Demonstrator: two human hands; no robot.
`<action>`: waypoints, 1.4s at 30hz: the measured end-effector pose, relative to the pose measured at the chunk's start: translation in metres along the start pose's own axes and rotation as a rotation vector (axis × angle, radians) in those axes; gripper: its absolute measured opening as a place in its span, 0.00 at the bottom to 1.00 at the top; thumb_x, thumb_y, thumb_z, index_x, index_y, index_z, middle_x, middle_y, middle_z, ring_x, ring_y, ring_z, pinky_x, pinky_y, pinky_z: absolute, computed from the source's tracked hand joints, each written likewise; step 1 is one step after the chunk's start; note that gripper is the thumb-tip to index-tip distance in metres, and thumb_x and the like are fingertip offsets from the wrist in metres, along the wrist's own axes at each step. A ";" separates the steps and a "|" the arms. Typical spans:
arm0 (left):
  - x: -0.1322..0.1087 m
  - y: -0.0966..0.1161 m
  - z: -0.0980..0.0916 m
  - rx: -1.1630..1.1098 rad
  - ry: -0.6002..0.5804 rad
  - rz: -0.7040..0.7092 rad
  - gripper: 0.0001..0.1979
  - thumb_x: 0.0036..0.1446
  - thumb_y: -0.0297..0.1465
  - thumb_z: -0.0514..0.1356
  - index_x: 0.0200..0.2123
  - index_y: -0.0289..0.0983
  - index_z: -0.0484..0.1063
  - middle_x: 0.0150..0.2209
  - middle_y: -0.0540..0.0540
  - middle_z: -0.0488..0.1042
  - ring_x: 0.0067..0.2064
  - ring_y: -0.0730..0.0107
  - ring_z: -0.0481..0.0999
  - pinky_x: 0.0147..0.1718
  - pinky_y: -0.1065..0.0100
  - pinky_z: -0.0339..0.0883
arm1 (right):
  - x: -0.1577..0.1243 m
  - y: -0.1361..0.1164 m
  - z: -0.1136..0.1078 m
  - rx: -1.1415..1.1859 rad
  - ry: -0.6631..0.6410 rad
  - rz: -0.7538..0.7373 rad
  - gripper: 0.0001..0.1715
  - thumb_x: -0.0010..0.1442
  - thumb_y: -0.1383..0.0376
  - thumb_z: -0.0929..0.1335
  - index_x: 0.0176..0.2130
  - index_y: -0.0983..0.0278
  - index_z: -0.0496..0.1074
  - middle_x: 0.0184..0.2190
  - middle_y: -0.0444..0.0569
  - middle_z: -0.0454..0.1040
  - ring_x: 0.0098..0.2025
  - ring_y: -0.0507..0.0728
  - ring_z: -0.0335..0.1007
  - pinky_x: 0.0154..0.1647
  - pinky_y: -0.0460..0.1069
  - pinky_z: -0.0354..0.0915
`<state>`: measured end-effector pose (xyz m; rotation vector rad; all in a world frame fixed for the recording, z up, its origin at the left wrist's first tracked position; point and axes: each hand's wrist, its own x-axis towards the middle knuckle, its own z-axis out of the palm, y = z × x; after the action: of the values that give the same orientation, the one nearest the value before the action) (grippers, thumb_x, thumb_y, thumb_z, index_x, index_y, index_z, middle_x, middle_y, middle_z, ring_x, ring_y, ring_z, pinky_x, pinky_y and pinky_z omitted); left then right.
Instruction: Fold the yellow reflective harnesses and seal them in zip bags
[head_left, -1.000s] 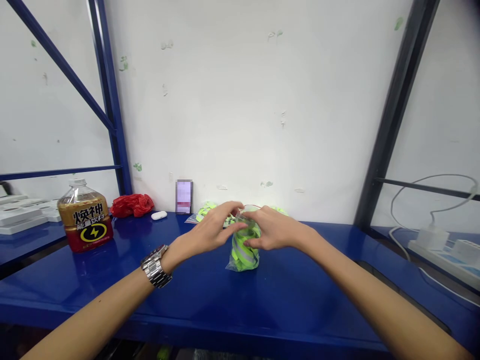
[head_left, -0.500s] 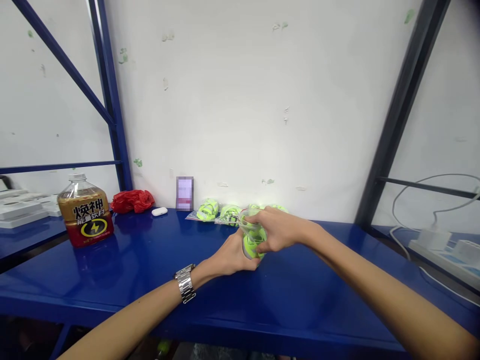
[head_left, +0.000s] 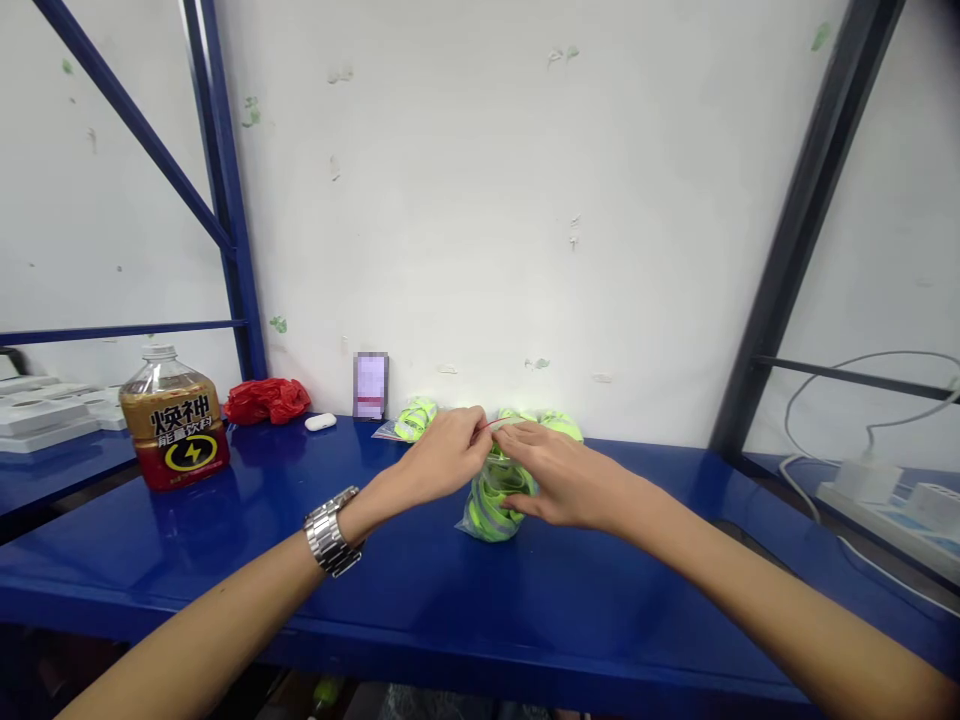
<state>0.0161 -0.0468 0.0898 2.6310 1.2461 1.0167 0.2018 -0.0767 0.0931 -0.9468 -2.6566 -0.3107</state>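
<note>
A clear plastic bag (head_left: 491,505) with a folded neon-yellow and grey strap bundle inside stands on the blue table (head_left: 315,560). My left hand (head_left: 448,450) pinches the left end of the bag's red-edged top. At the top's right side, my right hand (head_left: 551,470) grips the bag, its thumb lower against the front. Behind my hands, near the wall, lie more bagged neon bundles (head_left: 415,419), partly hidden.
A large drink bottle (head_left: 174,420) stands at the left, beside a crumpled red bag (head_left: 266,400). A white case (head_left: 320,422) and an upright phone (head_left: 370,385) are near the wall. Power strips (head_left: 892,510) with cables lie at the right.
My left hand has moved up from the bag's lower side to its top edge. The bag's lower part now shows, resting on the table. My right hand stays near the top.
</note>
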 end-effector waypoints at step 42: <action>0.018 -0.021 -0.006 -0.094 -0.035 0.081 0.14 0.61 0.29 0.48 0.29 0.34 0.72 0.26 0.47 0.76 0.30 0.70 0.76 0.29 0.71 0.60 | 0.012 0.008 0.008 -0.010 0.008 0.002 0.19 0.58 0.54 0.67 0.40 0.66 0.72 0.29 0.50 0.73 0.29 0.55 0.65 0.30 0.48 0.55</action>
<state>0.0064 -0.0210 0.0972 2.6349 1.0647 1.0098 0.1963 -0.0607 0.0905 -0.9498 -2.6487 -0.3275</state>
